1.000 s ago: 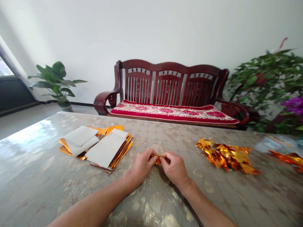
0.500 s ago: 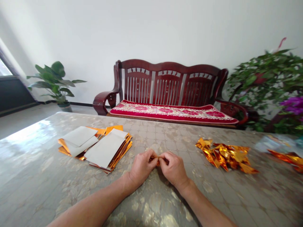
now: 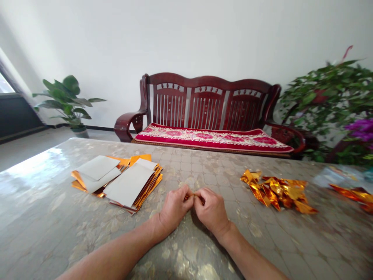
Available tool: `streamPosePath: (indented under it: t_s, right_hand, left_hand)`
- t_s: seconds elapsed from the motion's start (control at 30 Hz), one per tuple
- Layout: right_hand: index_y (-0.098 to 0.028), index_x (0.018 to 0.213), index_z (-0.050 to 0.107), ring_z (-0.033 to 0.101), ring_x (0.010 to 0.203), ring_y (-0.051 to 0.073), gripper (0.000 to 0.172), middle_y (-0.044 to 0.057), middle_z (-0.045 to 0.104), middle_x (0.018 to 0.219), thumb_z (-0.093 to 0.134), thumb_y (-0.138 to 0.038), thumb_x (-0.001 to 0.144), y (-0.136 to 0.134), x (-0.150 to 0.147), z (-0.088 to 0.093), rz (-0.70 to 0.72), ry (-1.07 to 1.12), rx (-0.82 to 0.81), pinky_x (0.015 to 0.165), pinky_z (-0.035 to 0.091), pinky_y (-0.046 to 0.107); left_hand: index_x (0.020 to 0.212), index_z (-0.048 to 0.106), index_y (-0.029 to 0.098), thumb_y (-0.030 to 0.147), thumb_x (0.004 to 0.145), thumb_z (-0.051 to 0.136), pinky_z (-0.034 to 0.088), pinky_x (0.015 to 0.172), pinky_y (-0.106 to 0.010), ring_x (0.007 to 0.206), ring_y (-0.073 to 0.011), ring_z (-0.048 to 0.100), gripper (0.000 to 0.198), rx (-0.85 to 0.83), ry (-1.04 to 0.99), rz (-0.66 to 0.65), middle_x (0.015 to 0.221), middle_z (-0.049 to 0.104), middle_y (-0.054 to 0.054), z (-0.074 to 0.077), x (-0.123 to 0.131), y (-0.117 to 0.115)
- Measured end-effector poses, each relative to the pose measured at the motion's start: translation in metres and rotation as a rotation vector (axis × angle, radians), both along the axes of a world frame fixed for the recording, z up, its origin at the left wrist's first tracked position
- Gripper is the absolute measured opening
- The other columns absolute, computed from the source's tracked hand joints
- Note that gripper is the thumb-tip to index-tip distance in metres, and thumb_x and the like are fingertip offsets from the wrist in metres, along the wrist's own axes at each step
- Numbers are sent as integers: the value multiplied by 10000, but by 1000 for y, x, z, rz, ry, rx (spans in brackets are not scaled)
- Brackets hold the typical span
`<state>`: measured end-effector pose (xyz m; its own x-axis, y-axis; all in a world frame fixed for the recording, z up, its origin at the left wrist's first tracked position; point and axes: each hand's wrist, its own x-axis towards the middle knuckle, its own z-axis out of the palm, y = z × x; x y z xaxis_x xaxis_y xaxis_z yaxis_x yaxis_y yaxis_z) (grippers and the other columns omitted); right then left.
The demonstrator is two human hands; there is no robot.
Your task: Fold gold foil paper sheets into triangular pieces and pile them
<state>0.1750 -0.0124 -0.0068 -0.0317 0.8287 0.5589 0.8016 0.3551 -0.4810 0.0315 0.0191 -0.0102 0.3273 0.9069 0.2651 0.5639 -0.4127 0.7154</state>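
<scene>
I'm pinching small gold foil piece (image 3: 194,196) between left hand (image 3: 174,208) and right hand (image 3: 212,210), table (image 3: 204,249) centre | folding mid-crease | next: firm press | finished folds (image 3: 278,191) at 2 o'clock, flat sheets (image 3: 128,184) at 10

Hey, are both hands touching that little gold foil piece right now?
Touching. In the head view the left hand and right hand meet fingertip to fingertip, pinching the small gold foil piece between them.

The scene is seen from one head-worn camera, aimed forward and slightly down, close above the desk (image 3: 52,217); a sofa (image 3: 210,112) is faced beyond the grip.
</scene>
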Motion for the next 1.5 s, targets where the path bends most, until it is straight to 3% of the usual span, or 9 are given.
streamPosePath:
  t_s: [0.17, 0.3, 0.47, 0.67, 0.9, 1.07, 1.2, 1.3, 1.5]
  right_hand:
    - [-198, 677, 628, 602, 644, 148, 186, 27, 662, 675, 500, -119, 786, 4, 1, 0, -12, 19, -66, 627, 404, 229]
    - [-204, 675, 639, 624, 669, 163, 319, 34, 678, 679, 453, -264, 927, 7, 8, 4, 42, 36, -134, 648, 433, 246]
    - [-201, 1120, 648, 662, 1019, 187, 341, 70, 721, 1087, 353, -316, 995, 4, 26, 6, 159, 121, -157, 871, 483, 284]
    - [-215, 1256, 554, 694, 970, 184, 347, 55, 718, 1132, 444, -213, 927, 1, 42, 5, 218, -61, -166, 853, 519, 293]
    - [-222, 1204, 623, 703, 907, 173, 325, 79, 744, 1042, 463, -138, 934, 5, 41, -1, 272, -297, 25, 816, 515, 269]
    - [-223, 1070, 671, 697, 857, 165, 232, 57, 754, 935, 475, -167, 958, 7, 43, -3, 291, -379, 24, 784, 487, 252]
    - [-222, 992, 686, 697, 817, 159, 169, 41, 753, 909, 520, -220, 957, 10, 46, -6, 204, -306, 15, 760, 478, 237]
    - [-233, 982, 691, 700, 827, 161, 160, 34, 755, 926, 535, -238, 949, 13, 48, -9, 137, -233, -13, 763, 483, 237]
    - [-247, 963, 695, 705, 794, 169, 163, 7, 754, 898, 535, -262, 938, 17, 52, -14, 56, -119, -43, 728, 494, 255]
  left_hand:
    - [741, 604, 194, 210, 829, 536, 367, 606, -210, 620, -111, 563, 113, -9, 3, -22, 663, 633, 33, -1, 0, 5]
    - [764, 614, 194, 213, 831, 532, 399, 618, -204, 641, -114, 595, 108, -25, -83, -22, 688, 658, 33, -1, -2, 15]
    - [775, 613, 187, 195, 832, 520, 430, 626, -204, 651, -115, 614, 110, -38, -172, -10, 695, 664, 29, -4, -4, 20]
    - [927, 620, 178, 228, 839, 533, 485, 654, -223, 705, -136, 665, 133, -121, -279, 15, 755, 706, 4, -8, -4, 25]
    - [954, 614, 180, 259, 830, 543, 485, 622, -223, 666, -137, 657, 164, -151, -304, -5, 695, 688, 23, -12, -5, 28]
    - [977, 591, 180, 254, 831, 520, 458, 606, -217, 640, -132, 644, 178, -159, -289, -21, 668, 675, 36, -9, -5, 26]
    - [1052, 542, 192, 255, 878, 452, 460, 639, -229, 692, -141, 657, 206, -139, -233, -108, 732, 693, 27, 4, -9, 23]
    - [1113, 514, 203, 189, 882, 397, 469, 769, -257, 837, -159, 671, 259, -105, -145, -162, 886, 729, -8, 13, -14, 21]
    - [1214, 530, 235, 58, 805, 391, 461, 847, -280, 953, -189, 655, 467, 64, 96, -167, 1039, 700, -31, 8, -21, 25]
